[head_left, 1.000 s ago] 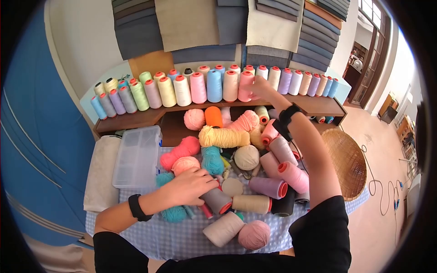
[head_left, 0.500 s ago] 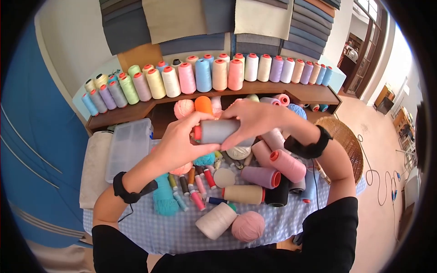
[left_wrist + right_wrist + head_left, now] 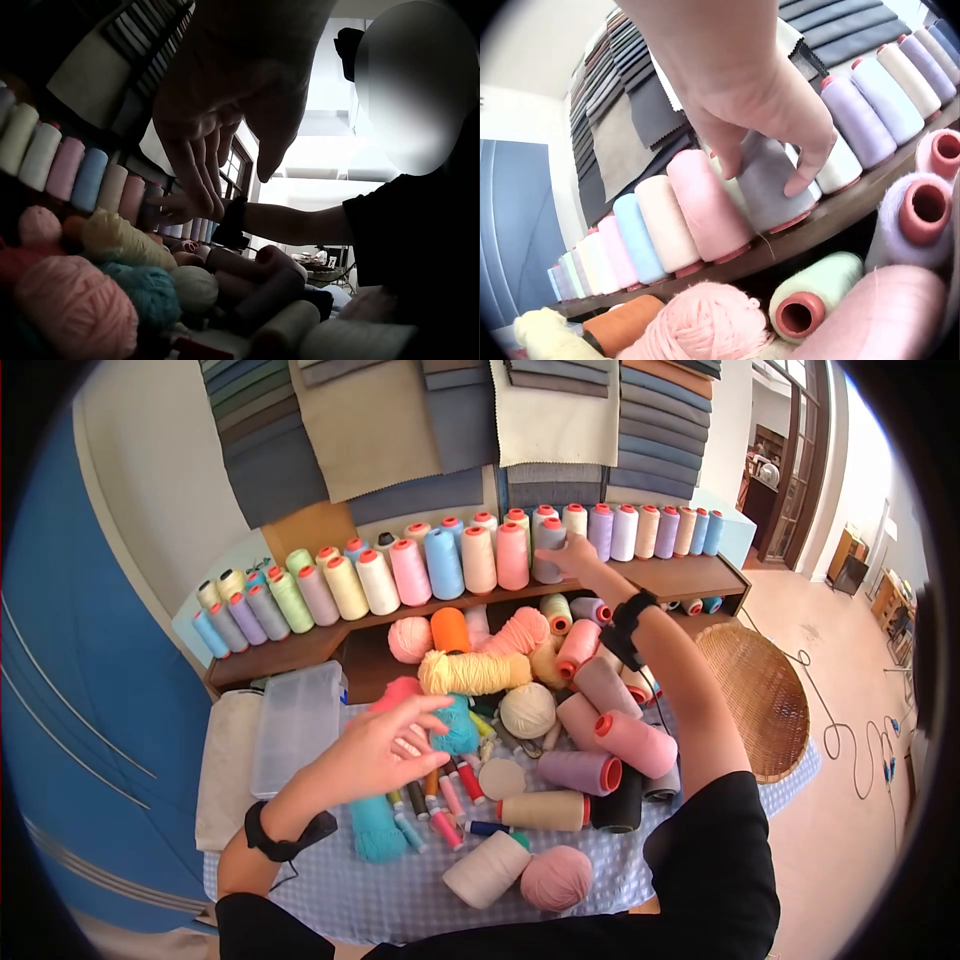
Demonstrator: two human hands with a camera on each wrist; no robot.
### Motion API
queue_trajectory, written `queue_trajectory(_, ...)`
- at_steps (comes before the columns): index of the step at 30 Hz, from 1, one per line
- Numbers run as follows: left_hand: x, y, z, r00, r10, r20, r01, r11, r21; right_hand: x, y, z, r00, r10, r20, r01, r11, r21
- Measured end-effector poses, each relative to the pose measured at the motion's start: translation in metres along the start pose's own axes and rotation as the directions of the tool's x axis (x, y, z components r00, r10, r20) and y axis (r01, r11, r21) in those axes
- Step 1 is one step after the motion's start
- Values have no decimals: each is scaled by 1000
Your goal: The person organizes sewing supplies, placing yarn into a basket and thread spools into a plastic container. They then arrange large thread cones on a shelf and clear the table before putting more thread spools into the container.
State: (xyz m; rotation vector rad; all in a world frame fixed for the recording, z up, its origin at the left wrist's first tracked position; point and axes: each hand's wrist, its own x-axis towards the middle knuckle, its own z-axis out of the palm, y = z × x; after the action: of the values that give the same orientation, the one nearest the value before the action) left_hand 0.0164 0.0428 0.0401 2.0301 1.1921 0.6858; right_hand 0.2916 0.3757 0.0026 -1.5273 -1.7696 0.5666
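My right hand (image 3: 568, 558) grips a grey thread cone (image 3: 769, 187) that stands upright on the wooden shelf (image 3: 400, 613), its thumb and fingers on either side. Just left of that cone is a salmon-pink thread cone (image 3: 512, 557), upright in the front row. Over the pile, my left hand (image 3: 385, 753) hovers with relaxed, spread fingers and holds nothing. Beneath and beside it lie a teal yarn ball (image 3: 455, 728), a teal skein (image 3: 375, 830) and several small thread spools (image 3: 442, 822). In the left wrist view, the fingers of the left hand (image 3: 225, 127) hang down loosely.
Loose cones and yarn, including a yellow skein (image 3: 475, 673) and a lilac cone (image 3: 580, 771), crowd the checked cloth (image 3: 330, 900). A clear plastic case (image 3: 297, 728) lies at the left, a wicker basket (image 3: 755, 700) at the right. Fabric swatches (image 3: 370, 430) hang behind the shelf.
The grey cone went from the pile up into both hands, then onto the shelf in the right hand. The left hand let go of it and drew back over the pile.
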Motion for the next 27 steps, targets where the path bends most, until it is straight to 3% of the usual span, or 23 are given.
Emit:
queue_trajectory(1, -1, -2, -1, 1000, -7, 16, 7, 1000, 2, -4, -4, 3, 998, 61, 31, -60, 998, -21)
queue_trajectory(2, -2, -2, -2, 998, -62, 20, 62, 998, -21, -7, -5, 5, 1000, 14, -1, -14, 1000, 16)
queue_trajectory(5, -2, -9, 0, 999, -37, 11, 37, 999, -2, -8, 2, 7, 1000, -25, 2, 25, 997, 73)
queue_trajectory(9, -2, -11, 5, 996, -70, 52, 74, 995, -71, -22, -8, -26, 968, 153, 198, -157, 988, 6)
queue_trajectory(12, -1, -13, 7, 998, -34, 48, 36, 999, -34, -64, -24, -50, 910, 39, 412, -2, 996, -89)
queue_trajectory(13, 0, -15, 8, 997, -45, 56, 48, 997, -56, -82, -30, -53, 902, 58, 427, -16, 995, -102)
queue_trajectory(15, 2, -16, 9, 993, -43, 113, 45, 999, -8, -127, -48, -52, 749, -168, 641, 391, 893, -223)
queue_trajectory(16, 4, -13, 10, 988, -61, 140, 61, 998, 0, -147, -54, -49, 746, -162, 646, 389, 894, -224)
queue_trajectory(18, 6, -5, 14, 981, -87, 171, 84, 996, 27, -180, -61, -44, 690, -35, 723, 592, 600, -537)
queue_trajectory(19, 8, -2, 16, 975, -107, 195, 98, 994, 52, -186, -59, -44, 698, -31, 715, 582, 606, -542)
queue_trajectory(21, 4, -2, 18, 973, -68, 219, 61, 997, 41, -192, -51, -46, 775, -155, 612, 591, 522, -616)
queue_trajectory(23, 0, -2, 18, 972, -36, 232, 30, 999, 28, -185, -37, -44, 796, -127, 592, 579, 445, -684)
queue_trajectory(25, -4, 2, 14, 964, -52, 259, 42, 998, 45, -181, -36, -46, 711, 113, 695, 563, 501, -657)
queue_trajectory(27, -9, -1, 12, 969, -44, 243, 30, 998, 62, -172, -36, -45, 679, 170, 714, 526, 566, -635)
